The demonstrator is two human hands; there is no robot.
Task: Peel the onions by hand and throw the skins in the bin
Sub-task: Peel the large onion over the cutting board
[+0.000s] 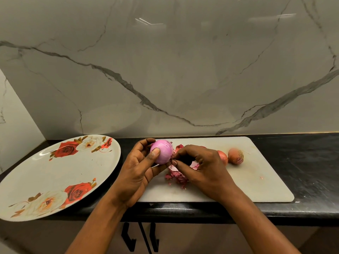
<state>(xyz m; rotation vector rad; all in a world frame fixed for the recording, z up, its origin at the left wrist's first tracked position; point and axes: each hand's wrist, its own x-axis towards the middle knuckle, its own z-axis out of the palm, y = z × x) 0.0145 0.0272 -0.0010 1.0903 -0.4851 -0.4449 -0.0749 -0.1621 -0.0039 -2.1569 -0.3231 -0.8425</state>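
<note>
Cradling onion (162, 152) centre frame, left grip (139, 171) curled round it, probably slick, firm; right grip (203, 167) pinching skin (172, 158) at base, likely papery, tear-prone.

1 peeled pink onion (162, 152) is raised above torn purple skins (177, 176); 2 unpeeled onions (235, 156) lie just right.

Dim warm light, ceiling-lamp glare on wall (150, 22), wide-angle bowing

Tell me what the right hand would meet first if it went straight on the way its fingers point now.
The peeled onion gripped by the left hand. The right hand points left, its fingers pinching what looks like a shred of skin at the onion's lower end; nothing lies between.
</note>
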